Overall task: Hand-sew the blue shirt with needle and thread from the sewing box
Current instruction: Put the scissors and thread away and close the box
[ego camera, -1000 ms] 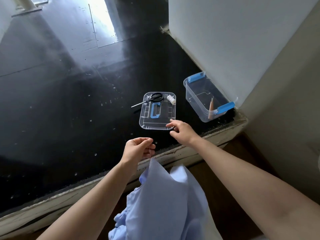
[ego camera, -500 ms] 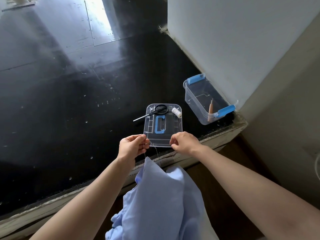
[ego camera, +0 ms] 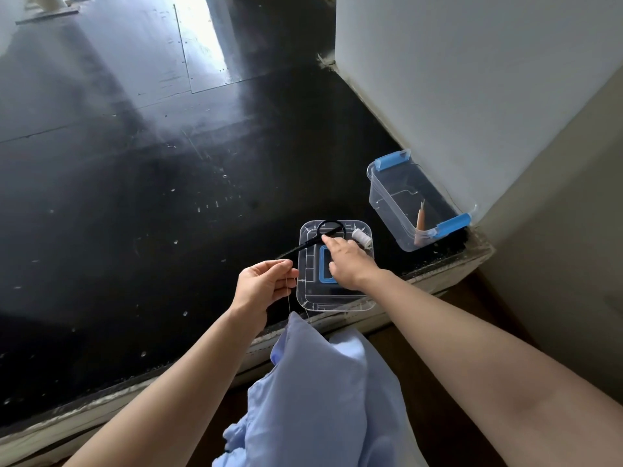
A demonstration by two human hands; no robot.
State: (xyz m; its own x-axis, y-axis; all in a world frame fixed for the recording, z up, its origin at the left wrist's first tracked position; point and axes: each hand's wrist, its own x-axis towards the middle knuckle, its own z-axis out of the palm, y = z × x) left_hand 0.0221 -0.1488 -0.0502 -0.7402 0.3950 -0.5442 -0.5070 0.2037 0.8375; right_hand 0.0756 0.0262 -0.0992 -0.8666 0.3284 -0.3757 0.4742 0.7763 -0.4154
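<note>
Blue shirt [ego camera: 320, 382]: hangs crumpled below the front edge of the black tabletop [ego camera: 135, 230], between the two forearms; its top peak is drawn up toward the left hand.
Thread [ego camera: 288, 294]: a thin pale line, it goes from the shirt's peak straight up into the left hand.
Left hand [ego camera: 264, 286]: fingers curled, thumb and forefinger pinch the thread — a needle is too small to make out.
Right hand [ego camera: 347, 261]: reaches over the lid, apart from the left hand; the forefinger is stretched and its tip touches the scissors' handle loop. It holds nothing.
Scissors [ego camera: 315, 241]: black, across the lid's far left corner, blades pointing out over the tabletop.
Spool of white thread [ego camera: 361, 236]: lies on the lid's far right corner, just beside the right hand.
Lid [ego camera: 337, 303]: clear plastic with a blue handle, flat on the tabletop near its front edge.
Sewing box [ego camera: 387, 210]: clear, blue latches, uncovered — stands right of the lid against a white wall; a brown pencil-like thing [ego camera: 420, 224] leans inside.
</note>
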